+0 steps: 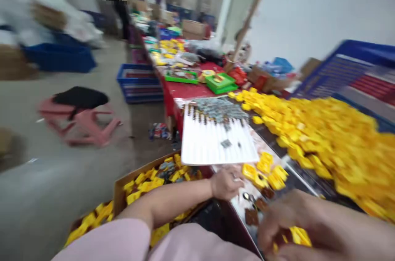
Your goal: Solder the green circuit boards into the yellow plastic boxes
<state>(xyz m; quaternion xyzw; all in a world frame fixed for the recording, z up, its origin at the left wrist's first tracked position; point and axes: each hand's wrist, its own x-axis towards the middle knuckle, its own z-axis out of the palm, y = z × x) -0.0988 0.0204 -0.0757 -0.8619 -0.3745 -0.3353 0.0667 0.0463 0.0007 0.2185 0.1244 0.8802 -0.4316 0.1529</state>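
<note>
My left hand is closed at the table edge, just below a white ridged tray; whatever is in its fingers is hidden. My right hand, blurred, curls its fingers around a yellow plastic part at the lower right. Between the hands lie brown square pieces and a small shiny round piece. Several yellow plastic parts sit together beside the tray's near right corner. Grey flat pieces are heaped at the tray's far end, with small dark pieces along its grooves.
A large heap of yellow parts covers the right side, before a tilted blue crate. Beside my lap stands a cardboard box of yellow parts. Green trays lie farther along. A pink stool and a person are left.
</note>
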